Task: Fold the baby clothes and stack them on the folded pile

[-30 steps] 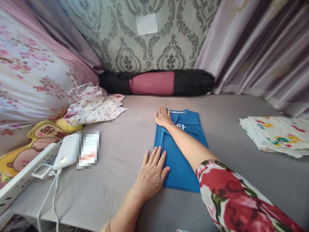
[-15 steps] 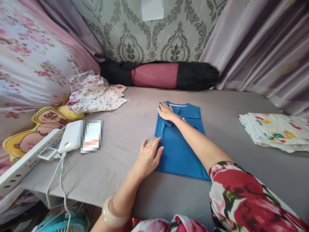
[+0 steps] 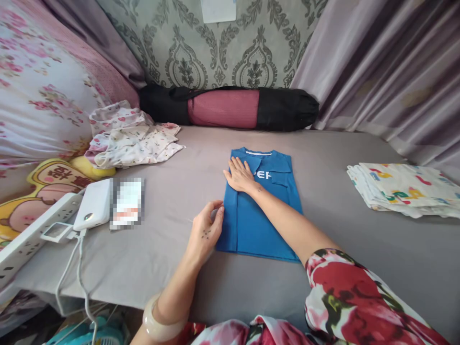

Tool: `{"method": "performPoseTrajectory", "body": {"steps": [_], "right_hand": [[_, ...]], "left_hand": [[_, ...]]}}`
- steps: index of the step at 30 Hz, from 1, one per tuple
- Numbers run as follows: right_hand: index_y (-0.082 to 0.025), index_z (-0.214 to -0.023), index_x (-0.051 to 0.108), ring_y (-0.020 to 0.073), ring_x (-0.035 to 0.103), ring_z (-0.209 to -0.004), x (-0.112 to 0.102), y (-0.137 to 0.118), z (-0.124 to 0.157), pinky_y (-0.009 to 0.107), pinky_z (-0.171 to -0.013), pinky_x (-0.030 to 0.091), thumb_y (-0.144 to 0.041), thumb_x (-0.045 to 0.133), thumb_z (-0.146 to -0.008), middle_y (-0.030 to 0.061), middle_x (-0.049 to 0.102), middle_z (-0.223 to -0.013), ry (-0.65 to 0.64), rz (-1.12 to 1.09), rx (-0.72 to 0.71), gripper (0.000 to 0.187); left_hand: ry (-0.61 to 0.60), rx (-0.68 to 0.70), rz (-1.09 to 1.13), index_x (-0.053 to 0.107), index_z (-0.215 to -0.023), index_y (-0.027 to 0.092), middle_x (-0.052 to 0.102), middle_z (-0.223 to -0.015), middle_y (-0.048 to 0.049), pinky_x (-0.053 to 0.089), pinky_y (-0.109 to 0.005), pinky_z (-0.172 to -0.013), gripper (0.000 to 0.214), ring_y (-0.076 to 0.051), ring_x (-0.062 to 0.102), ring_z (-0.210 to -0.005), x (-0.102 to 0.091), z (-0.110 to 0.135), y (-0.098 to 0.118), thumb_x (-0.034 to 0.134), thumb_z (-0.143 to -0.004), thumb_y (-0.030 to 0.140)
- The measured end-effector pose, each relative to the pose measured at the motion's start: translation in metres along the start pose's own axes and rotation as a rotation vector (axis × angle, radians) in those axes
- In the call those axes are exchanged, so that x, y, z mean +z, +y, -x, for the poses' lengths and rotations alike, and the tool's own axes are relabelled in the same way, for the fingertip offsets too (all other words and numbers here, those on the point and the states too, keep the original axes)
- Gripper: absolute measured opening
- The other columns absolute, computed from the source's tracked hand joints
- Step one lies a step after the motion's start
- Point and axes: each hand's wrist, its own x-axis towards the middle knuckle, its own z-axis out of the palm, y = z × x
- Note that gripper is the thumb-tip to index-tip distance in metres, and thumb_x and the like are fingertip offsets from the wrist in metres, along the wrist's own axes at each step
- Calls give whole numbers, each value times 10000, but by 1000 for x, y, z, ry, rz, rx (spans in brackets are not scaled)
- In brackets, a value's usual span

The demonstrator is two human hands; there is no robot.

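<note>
Now my right hand (image 3: 239,175) lies flat on the upper left part of the blue shirt (image 3: 262,227), palm down, fingers slightly spread and grasping nothing. My left hand (image 3: 207,225) is at the shirt's left edge, fingers and thumb curled; whether they pinch the cloth I cannot tell. A long flap (image 3: 229,215) is folded in along that side, and I judge the step in hand to be pressing it smooth. White lettering (image 3: 264,175) shows, partly covered, and the collar (image 3: 258,153) is at the far end. From here, the next move seems to call for a steady right palm on the flap and a light left touch along the edge, so the fold stays straight. The shirt lies on a grey cloth-covered surface (image 3: 330,191). Well apart to the right sits a folded white patterned cloth (image 3: 406,189); to the left, crumpled printed cloth (image 3: 132,139); behind, a long black-and-pink bag (image 3: 223,109).
</note>
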Motion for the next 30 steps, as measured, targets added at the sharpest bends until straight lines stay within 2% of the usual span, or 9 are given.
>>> {"method": "performPoseTrajectory", "body": {"steps": [5, 7, 9, 11, 13, 15, 17, 22, 30], "right_hand": [[-117, -1493, 350, 210, 129, -1484, -7, 4, -2, 440, -1199, 51, -441, 222, -1010, 93, 234, -1597, -11, -153, 13, 596], [-150, -1458, 415, 192, 196, -1470, -11, 8, -6, 413, -1197, 107, -410, 215, -1016, 77, 294, -1577, -2, -258, 33, 551], [-168, -1407, 484, 167, 333, -1415, -17, 17, -10, 344, -1164, 221, -367, 240, -1015, 76, 409, -1520, 31, -378, 31, 502], [-157, -1338, 550, 150, 495, -1293, -24, 29, -15, 273, -1080, 342, -302, 289, -999, 87, 555, -1400, 115, -475, 41, 452], [-138, -1255, 611, 159, 586, -1170, -30, 43, -17, 251, -1004, 404, -235, 323, -972, 98, 652, -1264, 246, -497, 102, 415], [-135, -1170, 660, 189, 605, -1119, -35, 58, -16, 272, -985, 414, -193, 346, -947, 109, 686, -1179, 374, -432, 201, 390], [-146, -1107, 690, 219, 601, -1103, -39, 71, -13, 298, -981, 412, -183, 374, -929, 118, 694, -1136, 440, -330, 294, 365], [-152, -1021, 722, 275, 622, -1049, -44, 85, -2, 352, -912, 446, -251, 432, -922, 161, 695, -1085, 389, -167, 472, 322], [-170, -1051, 705, 296, 601, -1139, -41, 80, -3, 403, -959, 421, -331, 568, -876, 160, 681, -1151, 255, -207, 459, 274]], "left_hand": [[43, 6, 3, 671, -1061, 193, 734, -1023, -68, 490, -279, -805, 327, -206, 676, -929, 1, -2, -5, 517, -902, 433], [63, 0, 13, 673, -1051, 187, 734, -1005, -66, 492, -263, -757, 337, -193, 678, -874, 1, -2, -6, 521, -896, 444], [75, -13, 14, 676, -1042, 184, 735, -981, -61, 488, -249, -705, 347, -179, 675, -810, 1, -3, -7, 520, -892, 455], [79, -23, 12, 680, -1030, 186, 735, -965, -55, 480, -240, -667, 351, -169, 669, -763, 1, -3, -6, 515, -891, 463], [77, -23, 10, 682, -1020, 189, 735, -959, -53, 476, -237, -657, 352, -165, 664, -748, 2, -4, -7, 510, -892, 469], [75, -20, 9, 683, -1011, 190, 735, -953, -54, 477, -240, -662, 354, -167, 663, -754, 2, -4, -8, 510, -891, 475], [68, -23, 5, 682, -1009, 189, 734, -941, -58, 478, -245, -662, 360, -172, 664, -759, 3, -5, -10, 511, -889, 483], [49, -55, -5, 672, -1028, 176, 728, -857, -60, 468, -240, -598, 391, -170, 654, -704, 2, -5, -9, 502, -890, 500], [45, -73, -10, 671, -1036, 169, 707, -758, -40, 447, -234, -561, 402, -158, 627, -632, 2, -5, -8, 507, -887, 504]]}}
